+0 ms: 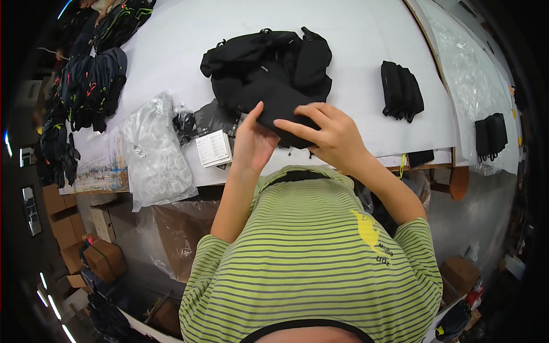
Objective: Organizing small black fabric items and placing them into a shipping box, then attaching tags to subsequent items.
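Note:
In front of me on the white table lies a black backpack (243,60), rumpled, with straps and buckles along its far edge. At its near side I hold a flat, smooth black fabric piece (281,106); whether it is joined to the backpack I cannot tell. My left hand (255,141) grips its left edge, thumb on top and fingers underneath. My right hand (336,135) clasps its right side with bent fingers, the index finger stretched across the top. Small dark bits hang below the piece, too small to name.
By my left arm sit a stack of white printed cards (214,150), a dark printed sheet (216,119) and a pile of clear plastic bags (155,151). Black folded pouches (401,91) lie to the right, more pouches (490,137) beyond. Dark backpacks (94,86) crowd the far left.

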### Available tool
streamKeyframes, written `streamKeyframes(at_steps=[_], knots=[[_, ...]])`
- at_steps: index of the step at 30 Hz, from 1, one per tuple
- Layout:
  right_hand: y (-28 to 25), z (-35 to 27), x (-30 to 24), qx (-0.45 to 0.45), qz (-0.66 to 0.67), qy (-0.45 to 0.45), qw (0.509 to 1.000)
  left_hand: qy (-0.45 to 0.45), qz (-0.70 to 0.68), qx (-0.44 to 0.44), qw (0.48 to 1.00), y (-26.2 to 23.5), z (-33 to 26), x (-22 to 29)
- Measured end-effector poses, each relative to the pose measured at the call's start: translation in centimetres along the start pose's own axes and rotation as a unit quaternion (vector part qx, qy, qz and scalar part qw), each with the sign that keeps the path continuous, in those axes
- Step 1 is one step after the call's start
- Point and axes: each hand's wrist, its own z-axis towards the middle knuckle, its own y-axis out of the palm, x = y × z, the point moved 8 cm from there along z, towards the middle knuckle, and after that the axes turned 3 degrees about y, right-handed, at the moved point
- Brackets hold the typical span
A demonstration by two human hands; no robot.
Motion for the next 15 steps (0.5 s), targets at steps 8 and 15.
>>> streamKeyframes(at_steps=[8, 15], knots=[[-0.4, -0.5, 4.5, 0.01, 0.373, 0.207, 0.905, 0.378, 0.434, -0.122, 0.809, 0.2, -2.3, 5.4], [-0.4, -2.4, 8.2, -0.068, 0.352, 0.241, 0.902, 0.292, 0.663, -0.174, 0.667, 3.6, -3.3, 5.2]])
